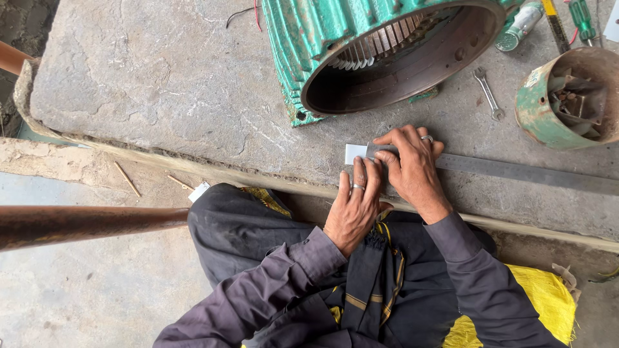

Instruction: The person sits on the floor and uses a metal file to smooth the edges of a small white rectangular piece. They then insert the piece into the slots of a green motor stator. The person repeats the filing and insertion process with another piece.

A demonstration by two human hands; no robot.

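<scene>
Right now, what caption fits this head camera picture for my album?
Both hands, left hand and right hand, press a small white strip against a long metal ruler beside a green motor housing.

Desk (161, 84): rough grey stone slab, chipped front edge.
Back: green motor housing (387, 51) on its side.
Right: rusty green can (567, 96), small spanner (489, 93).
Front: long steel ruler (516, 171), white paper strip (354, 153).

paper strip (356, 153): under the fingers (361, 173), on the ruler (516, 171)
motor housing (380, 51): beyond the fingers
can (567, 96): right, beside the wrench (489, 93)
</scene>
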